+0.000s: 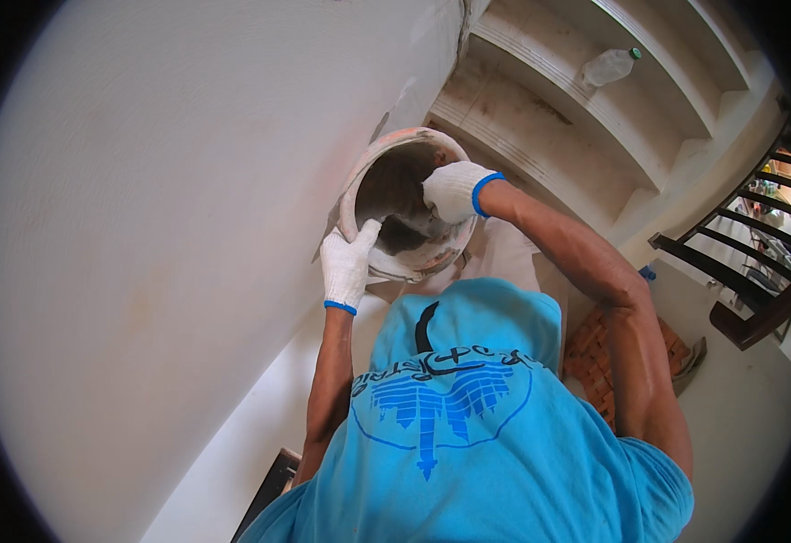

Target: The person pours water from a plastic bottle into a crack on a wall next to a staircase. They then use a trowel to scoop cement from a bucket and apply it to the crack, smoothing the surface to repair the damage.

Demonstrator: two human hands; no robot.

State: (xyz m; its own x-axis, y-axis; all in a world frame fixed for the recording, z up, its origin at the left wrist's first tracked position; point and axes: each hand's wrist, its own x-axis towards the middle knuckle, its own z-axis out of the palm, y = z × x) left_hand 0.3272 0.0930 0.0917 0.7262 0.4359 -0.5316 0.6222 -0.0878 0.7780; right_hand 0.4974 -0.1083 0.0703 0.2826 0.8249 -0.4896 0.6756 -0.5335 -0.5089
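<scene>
A round, mortar-smeared bucket (350, 201) is tilted so that I look into its mouth. Dark grey wet-looking material (401, 237) lies inside. My left hand (347, 264), in a white knit glove with a blue cuff, is closed on the near-left rim, its thumb over the edge. Gloved the same way, my right hand (456, 192) reaches into the bucket from the right. Its fingers are curled, and whatever they hold is hidden behind the hand.
A pale wall (187, 181) fills the left, close beside the bucket. Curved stairs (558, 118) rise at the far right, with a clear plastic bottle (609, 69) on one step. A dark railing (730, 268) and an orange-brown woven basket (593, 355) are at the right.
</scene>
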